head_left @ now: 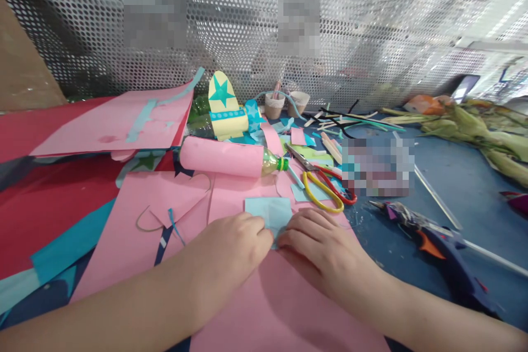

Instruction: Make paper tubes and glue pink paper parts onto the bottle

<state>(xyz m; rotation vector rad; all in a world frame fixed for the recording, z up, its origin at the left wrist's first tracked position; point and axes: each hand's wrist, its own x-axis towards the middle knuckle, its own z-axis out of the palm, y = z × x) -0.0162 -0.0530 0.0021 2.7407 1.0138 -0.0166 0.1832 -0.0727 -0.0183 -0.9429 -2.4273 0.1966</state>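
Note:
A small light-blue piece of paper (pixel 268 210) lies over a large pink sheet (pixel 284 297). My left hand (pixel 239 239) has its fingers curled closed on the lower left of the blue paper. From the other side my right hand (pixel 317 239) pinches the paper's lower right edge, its fingers bent and pressed together. The paper's lower corners are hidden under both hands. Just beyond lies a plastic bottle wrapped in pink paper (pixel 223 157), on its side with the green cap to the right. Scissors with one yellow and one red handle (pixel 319 176) rest right of it.
A glue gun (pixel 437 256) lies on the blue table at right, with corn husks (pixel 466 126) behind. Pink sheets (pixel 119 121) are stacked at left. A yellow bottle craft with blue stars (pixel 229 115), paper scraps and two small cups (pixel 274 104) stand near the perforated silver screen (pixel 247 22).

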